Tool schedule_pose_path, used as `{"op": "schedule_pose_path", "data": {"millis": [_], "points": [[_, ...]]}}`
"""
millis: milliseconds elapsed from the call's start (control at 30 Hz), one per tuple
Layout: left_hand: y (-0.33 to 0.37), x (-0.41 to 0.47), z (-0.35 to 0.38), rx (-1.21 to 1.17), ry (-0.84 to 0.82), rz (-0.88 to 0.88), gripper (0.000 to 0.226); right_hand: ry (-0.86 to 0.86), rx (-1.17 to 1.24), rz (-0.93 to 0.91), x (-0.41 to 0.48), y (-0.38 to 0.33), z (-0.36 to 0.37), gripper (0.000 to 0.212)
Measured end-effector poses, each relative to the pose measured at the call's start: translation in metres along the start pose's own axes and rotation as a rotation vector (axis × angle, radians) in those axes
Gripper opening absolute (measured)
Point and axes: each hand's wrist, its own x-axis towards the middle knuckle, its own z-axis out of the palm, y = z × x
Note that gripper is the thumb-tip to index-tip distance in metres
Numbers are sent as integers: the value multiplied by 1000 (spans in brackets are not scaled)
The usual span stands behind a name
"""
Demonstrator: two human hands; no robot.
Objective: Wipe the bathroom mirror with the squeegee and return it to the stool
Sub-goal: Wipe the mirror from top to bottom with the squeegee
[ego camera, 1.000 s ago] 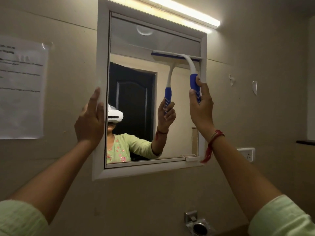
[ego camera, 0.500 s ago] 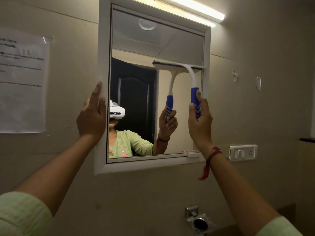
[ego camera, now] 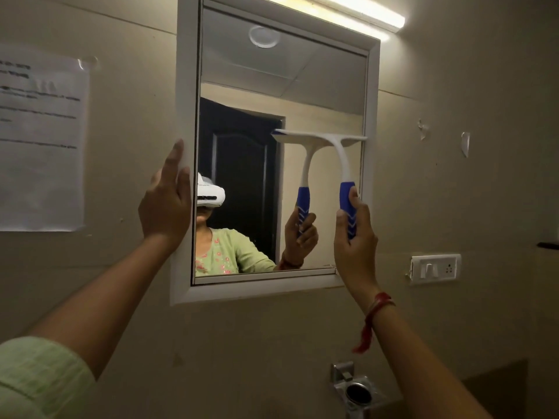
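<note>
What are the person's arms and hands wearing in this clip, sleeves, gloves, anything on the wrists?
Both hands are bare, no gloves. The left hand and right hand lead back along bare forearms to light green sleeves pushed up toward the elbows. The right wrist carries a red thread bracelet with a loose tail hanging down. No watch or rings are visible.

- A long light (ego camera: 348, 10) glows at the top of the wall (ego camera: 453, 192).
- A paper (ego camera: 40, 140) is stuck on the wall's left side.
- A switch plate (ego camera: 434, 269) sits on its right side.
- A shiny holder (ego camera: 357, 391) sticks out low down.
</note>
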Motion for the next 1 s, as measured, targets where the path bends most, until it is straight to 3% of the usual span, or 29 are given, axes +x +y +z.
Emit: {"op": "schedule_pose_path", "data": {"millis": [200,467,767,1000], "points": [[-1,0,0,5,-10,7,43,22,-58,-13,28,-1,5,45],[-1,0,0,-1,-10,3,43,-32,29,32,-47,19,0,44],[-1,0,1,-15,-15,-30,43,25,50,35,-10,3,10,44],[-2,0,1,-12,1,-10,42,-53,41,37,-61,15,3,47]]}}
